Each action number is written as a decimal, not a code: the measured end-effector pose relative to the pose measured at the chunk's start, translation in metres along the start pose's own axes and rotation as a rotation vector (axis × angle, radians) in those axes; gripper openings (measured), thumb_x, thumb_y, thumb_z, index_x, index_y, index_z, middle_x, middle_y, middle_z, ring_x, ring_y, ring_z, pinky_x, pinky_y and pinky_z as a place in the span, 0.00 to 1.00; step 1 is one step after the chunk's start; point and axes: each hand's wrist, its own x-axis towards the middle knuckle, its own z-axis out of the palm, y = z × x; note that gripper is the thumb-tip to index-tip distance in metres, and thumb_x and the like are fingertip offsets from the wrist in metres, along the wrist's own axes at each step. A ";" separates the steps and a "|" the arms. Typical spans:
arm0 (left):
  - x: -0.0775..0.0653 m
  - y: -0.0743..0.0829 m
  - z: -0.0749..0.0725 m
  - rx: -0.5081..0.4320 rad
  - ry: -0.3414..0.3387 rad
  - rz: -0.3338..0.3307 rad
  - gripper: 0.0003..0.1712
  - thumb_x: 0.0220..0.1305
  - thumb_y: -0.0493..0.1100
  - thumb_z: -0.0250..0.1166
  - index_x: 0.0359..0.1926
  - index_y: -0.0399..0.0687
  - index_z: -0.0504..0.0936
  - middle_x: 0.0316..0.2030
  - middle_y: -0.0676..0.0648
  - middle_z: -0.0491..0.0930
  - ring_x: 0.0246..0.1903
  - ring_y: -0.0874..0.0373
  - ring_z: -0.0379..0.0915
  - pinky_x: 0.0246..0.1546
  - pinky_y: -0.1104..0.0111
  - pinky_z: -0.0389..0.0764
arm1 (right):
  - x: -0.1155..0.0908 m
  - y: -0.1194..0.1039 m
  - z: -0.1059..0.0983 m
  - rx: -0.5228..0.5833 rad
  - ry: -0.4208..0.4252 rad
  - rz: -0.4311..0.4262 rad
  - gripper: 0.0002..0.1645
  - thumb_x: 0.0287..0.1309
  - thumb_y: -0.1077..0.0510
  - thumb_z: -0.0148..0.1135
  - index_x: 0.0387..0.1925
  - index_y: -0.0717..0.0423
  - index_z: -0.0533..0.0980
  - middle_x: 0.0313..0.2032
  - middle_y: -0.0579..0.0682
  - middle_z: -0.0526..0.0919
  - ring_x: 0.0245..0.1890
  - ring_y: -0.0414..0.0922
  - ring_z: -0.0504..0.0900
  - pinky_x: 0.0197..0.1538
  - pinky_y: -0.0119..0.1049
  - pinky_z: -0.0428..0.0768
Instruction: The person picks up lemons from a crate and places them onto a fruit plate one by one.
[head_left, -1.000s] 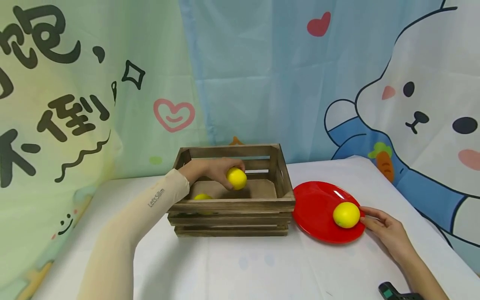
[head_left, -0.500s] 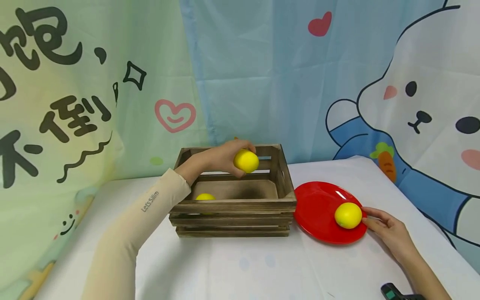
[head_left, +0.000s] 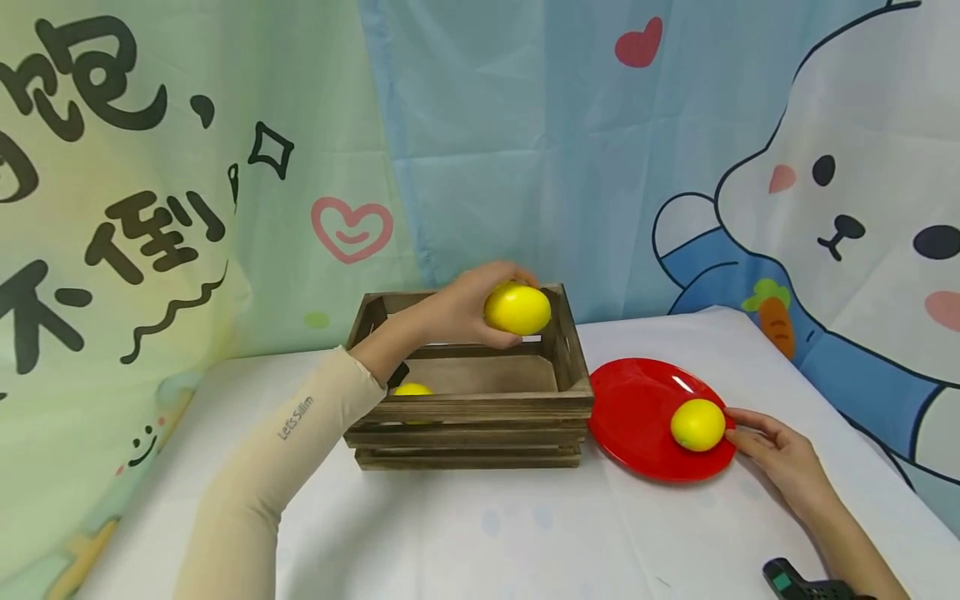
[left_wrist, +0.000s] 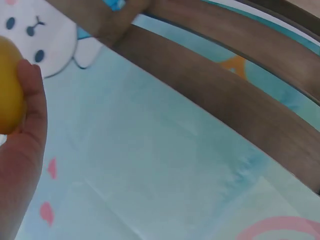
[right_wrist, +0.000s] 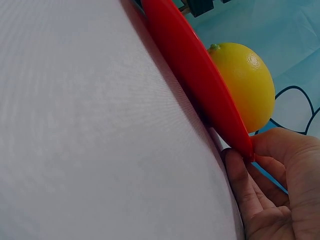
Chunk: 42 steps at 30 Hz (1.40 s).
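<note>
Left hand [head_left: 468, 302] grips a glossy yellow lemon-shaped fruit [head_left: 517, 308] above a brown slatted wooden crate [head_left: 472, 410]

In the head view, the left hand's thumb sits under the fruit and its fingers curl over the top. The fruit appears above the crate's right half, higher than the front rim, its long axis looking roughly crosswise. A round red glossy plate [head_left: 630, 408] lies to the right of that grip and closer to the person, with the crate's right end wall between. The plate's left edge comes up against the crate; whether they touch is unclear. A second yellow fruit [head_left: 698, 425] rests on the plate near its right rim, and a third yellow fruit [head_left: 412, 389] lies low in the crate's left part. The right hand [head_left: 783, 462] is at the plate's right edge, far nearer to it than the left hand is. All of this is on a white-covered table [head_left: 487, 533].

The left wrist view catches only a slice of the held fruit, pressed by the hand, with crate slats running diagonally beyond.

In the right wrist view, the right hand pinches the plate's rim, with a digit on each side of it. The second fruit sits just beside that pinch, its green stem nub facing away from the hand.
</note>
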 end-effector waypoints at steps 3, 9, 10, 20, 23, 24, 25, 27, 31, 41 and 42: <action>0.000 0.014 0.005 -0.006 0.040 0.039 0.34 0.52 0.38 0.73 0.60 0.41 0.71 0.57 0.46 0.72 0.54 0.55 0.66 0.51 0.65 0.72 | 0.000 0.000 -0.004 0.006 0.001 -0.010 0.40 0.66 0.39 0.56 0.68 0.61 0.65 0.58 0.50 0.71 0.41 0.15 0.68 0.40 0.16 0.76; -0.001 0.041 0.018 -0.051 0.089 0.136 0.31 0.53 0.37 0.73 0.59 0.44 0.72 0.56 0.47 0.72 0.56 0.58 0.65 0.53 0.70 0.74 | -0.001 0.001 -0.009 -0.007 0.010 -0.014 0.40 0.66 0.38 0.55 0.68 0.59 0.65 0.60 0.55 0.70 0.43 0.18 0.66 0.41 0.15 0.75; -0.002 0.046 0.020 -0.068 0.089 0.134 0.32 0.53 0.38 0.73 0.59 0.45 0.72 0.56 0.48 0.72 0.56 0.58 0.65 0.53 0.70 0.74 | -0.002 0.001 -0.009 -0.009 0.011 -0.013 0.40 0.66 0.38 0.55 0.68 0.59 0.64 0.61 0.57 0.69 0.43 0.18 0.65 0.41 0.15 0.75; -0.004 0.097 0.041 -0.098 0.147 0.197 0.32 0.51 0.39 0.75 0.57 0.43 0.73 0.53 0.48 0.74 0.53 0.61 0.67 0.53 0.75 0.74 | -0.006 0.003 -0.014 0.001 0.027 -0.022 0.38 0.66 0.39 0.56 0.68 0.60 0.65 0.57 0.45 0.71 0.43 0.17 0.66 0.41 0.15 0.75; -0.003 0.111 0.053 -0.101 0.145 0.228 0.33 0.51 0.40 0.75 0.58 0.42 0.72 0.53 0.47 0.74 0.51 0.62 0.67 0.51 0.78 0.74 | -0.007 0.004 -0.015 0.015 0.033 -0.024 0.38 0.67 0.40 0.56 0.68 0.59 0.65 0.56 0.44 0.71 0.43 0.17 0.67 0.41 0.15 0.75; -0.004 0.114 0.057 -0.099 0.140 0.237 0.33 0.52 0.41 0.75 0.58 0.43 0.72 0.54 0.47 0.73 0.52 0.63 0.67 0.52 0.79 0.73 | -0.007 0.004 -0.014 0.017 0.035 -0.022 0.38 0.67 0.40 0.56 0.68 0.59 0.65 0.57 0.48 0.71 0.43 0.18 0.67 0.41 0.15 0.75; -0.004 0.117 0.062 -0.095 0.137 0.244 0.33 0.52 0.42 0.75 0.58 0.43 0.72 0.55 0.48 0.73 0.52 0.63 0.67 0.53 0.79 0.72 | -0.006 0.003 -0.012 0.018 0.036 -0.021 0.38 0.67 0.40 0.55 0.68 0.60 0.65 0.59 0.52 0.71 0.43 0.18 0.67 0.41 0.15 0.75; -0.005 0.120 0.073 -0.093 0.136 0.252 0.33 0.52 0.43 0.76 0.58 0.43 0.72 0.55 0.48 0.73 0.54 0.64 0.67 0.54 0.80 0.71 | -0.006 0.003 -0.008 0.017 0.035 -0.015 0.38 0.67 0.39 0.55 0.68 0.60 0.65 0.62 0.60 0.68 0.43 0.18 0.66 0.42 0.15 0.75; -0.004 0.120 0.100 -0.098 0.129 0.242 0.35 0.50 0.44 0.77 0.58 0.44 0.73 0.55 0.49 0.75 0.55 0.65 0.68 0.55 0.81 0.69 | -0.006 0.002 0.000 0.022 0.021 -0.022 0.39 0.68 0.40 0.55 0.68 0.64 0.64 0.66 0.68 0.63 0.43 0.17 0.66 0.43 0.16 0.75; 0.010 0.103 0.181 -0.166 -0.013 -0.030 0.35 0.52 0.50 0.76 0.60 0.53 0.73 0.54 0.57 0.76 0.50 0.72 0.67 0.46 0.86 0.68 | -0.008 -0.002 0.000 -0.026 0.041 -0.039 0.39 0.67 0.38 0.54 0.67 0.62 0.65 0.66 0.66 0.65 0.48 0.28 0.71 0.43 0.15 0.73; 0.011 0.100 0.187 -0.171 -0.016 -0.063 0.34 0.53 0.51 0.75 0.60 0.53 0.73 0.53 0.58 0.76 0.49 0.72 0.67 0.45 0.86 0.68 | -0.008 -0.003 0.000 -0.026 0.041 -0.035 0.39 0.67 0.38 0.54 0.67 0.62 0.65 0.66 0.66 0.65 0.49 0.31 0.71 0.43 0.14 0.73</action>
